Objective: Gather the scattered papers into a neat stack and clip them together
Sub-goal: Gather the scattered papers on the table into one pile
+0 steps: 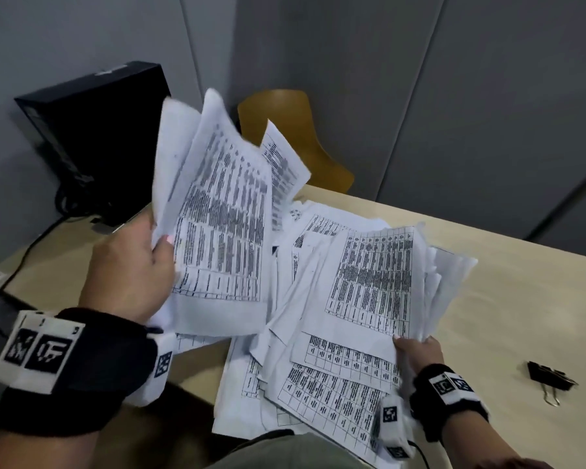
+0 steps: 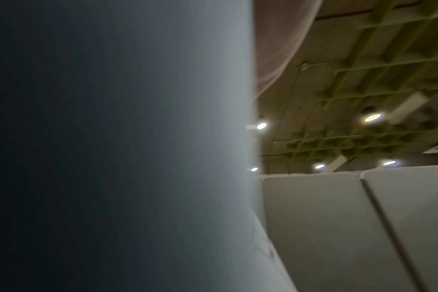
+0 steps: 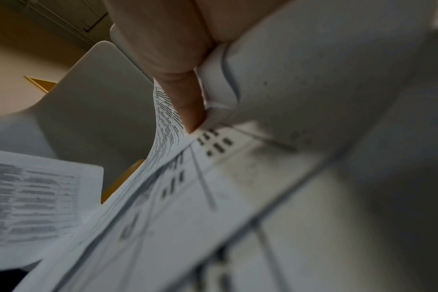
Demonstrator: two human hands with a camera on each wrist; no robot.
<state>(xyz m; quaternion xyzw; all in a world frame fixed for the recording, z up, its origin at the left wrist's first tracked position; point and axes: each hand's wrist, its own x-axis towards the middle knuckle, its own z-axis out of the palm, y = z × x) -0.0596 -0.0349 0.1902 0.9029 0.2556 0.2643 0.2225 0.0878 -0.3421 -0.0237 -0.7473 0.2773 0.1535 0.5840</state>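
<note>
Printed table sheets lie in a loose heap [image 1: 318, 384] on the pale desk [image 1: 508, 299]. My left hand [image 1: 139, 265] grips a raised bundle of sheets [image 1: 224, 211] by its left edge, thumb on the front page. My right hand [image 1: 418, 350] pinches the near corner of a second bundle [image 1: 376, 282], lifted at the right of the heap. In the right wrist view a finger [image 3: 185, 94] presses on those sheets [image 3: 213, 177]. A blurred sheet [image 2: 113, 148] fills most of the left wrist view. A black binder clip [image 1: 552, 380] lies on the desk right of my right hand.
A black box-shaped device [image 1: 92, 130] with cables stands at the desk's back left. A yellow chair back [image 1: 295, 137] shows behind the desk. Grey partition panels [image 1: 454, 96] close the far side. Bare desk surface stretches to the right around the clip.
</note>
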